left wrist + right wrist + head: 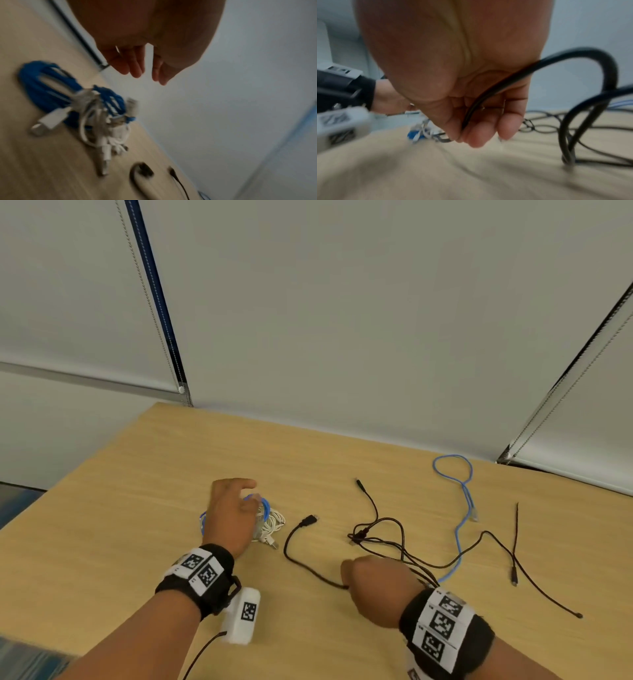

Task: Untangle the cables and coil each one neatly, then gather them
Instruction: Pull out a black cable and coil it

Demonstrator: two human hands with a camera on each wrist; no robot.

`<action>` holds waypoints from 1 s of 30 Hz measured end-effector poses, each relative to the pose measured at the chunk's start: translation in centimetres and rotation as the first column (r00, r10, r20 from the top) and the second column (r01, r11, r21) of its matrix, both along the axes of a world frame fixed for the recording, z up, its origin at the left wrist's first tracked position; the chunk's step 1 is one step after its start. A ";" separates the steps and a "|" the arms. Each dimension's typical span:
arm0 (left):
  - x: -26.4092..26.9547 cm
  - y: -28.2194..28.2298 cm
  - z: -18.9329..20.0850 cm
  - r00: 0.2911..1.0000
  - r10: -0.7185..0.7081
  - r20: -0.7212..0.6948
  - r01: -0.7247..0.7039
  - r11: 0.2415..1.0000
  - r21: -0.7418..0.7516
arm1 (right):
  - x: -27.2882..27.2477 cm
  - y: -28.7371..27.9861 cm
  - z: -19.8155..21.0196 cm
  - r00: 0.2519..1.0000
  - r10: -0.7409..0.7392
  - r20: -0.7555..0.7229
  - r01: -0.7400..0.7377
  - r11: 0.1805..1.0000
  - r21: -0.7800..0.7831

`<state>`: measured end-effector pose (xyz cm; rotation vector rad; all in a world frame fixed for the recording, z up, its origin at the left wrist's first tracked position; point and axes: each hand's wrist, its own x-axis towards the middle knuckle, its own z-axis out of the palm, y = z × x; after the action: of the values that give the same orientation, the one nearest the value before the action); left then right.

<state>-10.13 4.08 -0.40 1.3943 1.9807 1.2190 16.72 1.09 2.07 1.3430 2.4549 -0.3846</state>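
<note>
On the wooden table (137,508) lie a coiled blue cable (42,83) and a coiled white cable (106,135), bundled side by side. My left hand (233,508) hovers just above that bundle with relaxed fingers (135,66), holding nothing. A black cable (301,559) with a flat plug runs from the table's middle into my right hand (376,583), whose fingers (488,128) curl round it. More black cables (394,539) lie tangled to the right. A light blue cable (459,508) lies loose at the far right, crossing them.
White roller blinds (342,320) with bead chains hang behind the table's far edge. A thin black lead (515,542) with a small plug lies at the right. The left half of the table shows bare wood.
</note>
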 end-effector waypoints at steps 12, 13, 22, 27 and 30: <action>9.7 0.9 4.2 0.855 -0.504 0.124 0.509 0.860 -0.014 | 5.9 2.9 11.4 0.601 -0.033 -0.798 0.376 0.894 0.246; 10.1 1.0 4.5 0.839 -0.525 0.144 0.530 0.848 -0.001 | 6.4 2.9 11.5 0.563 -0.037 -0.826 0.404 0.884 0.236; 12.0 1.1 8.3 0.475 -0.586 0.657 0.602 0.760 0.243 | 10.8 4.4 11.0 0.290 -0.162 -0.943 0.650 0.757 0.069; 13.0 1.8 12.1 0.022 -0.552 0.834 0.438 0.755 0.488 | 11.3 4.6 9.6 0.301 -0.320 -0.899 0.543 0.832 -0.114; 13.5 2.3 14.2 -0.068 -0.557 0.828 0.336 0.768 0.544 | 10.6 3.9 8.6 0.330 -0.426 -0.842 0.365 0.880 -0.302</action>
<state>3.41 6.37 13.78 0.6810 0.3143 1.3637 27.27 5.02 10.67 2.1059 2.7137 -1.7133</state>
